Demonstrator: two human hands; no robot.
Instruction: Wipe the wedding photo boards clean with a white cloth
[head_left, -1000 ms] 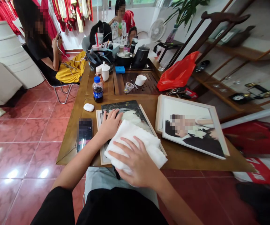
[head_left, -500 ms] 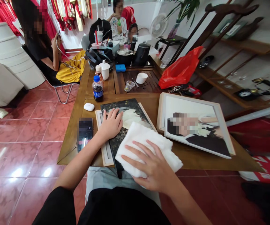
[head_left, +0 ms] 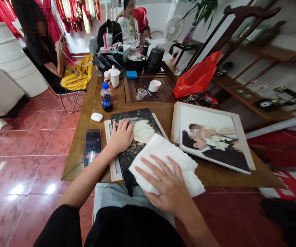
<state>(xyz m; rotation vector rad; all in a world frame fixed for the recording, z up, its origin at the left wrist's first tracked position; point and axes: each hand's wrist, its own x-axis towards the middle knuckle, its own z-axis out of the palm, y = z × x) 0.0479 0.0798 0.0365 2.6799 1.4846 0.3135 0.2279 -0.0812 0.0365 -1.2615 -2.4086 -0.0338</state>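
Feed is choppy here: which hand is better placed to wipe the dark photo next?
Right. The right hand lies flat on the white cloth over the near corner of the dark photo; the left hand presses on the photo, off the cloth.

a smartphone [head_left: 92,146] lies along the left edge of the tabletop [head_left: 168,116], with a white earbud case [head_left: 97,117] just beyond it, then a cola bottle [head_left: 107,97]. a white-framed portrait [head_left: 212,137] lies toward the right edge. farther back, a red plastic bag [head_left: 196,76] sits beside the tea tray [head_left: 163,93], which carries a white bowl [head_left: 154,85] and a clear plastic cup [head_left: 141,94].
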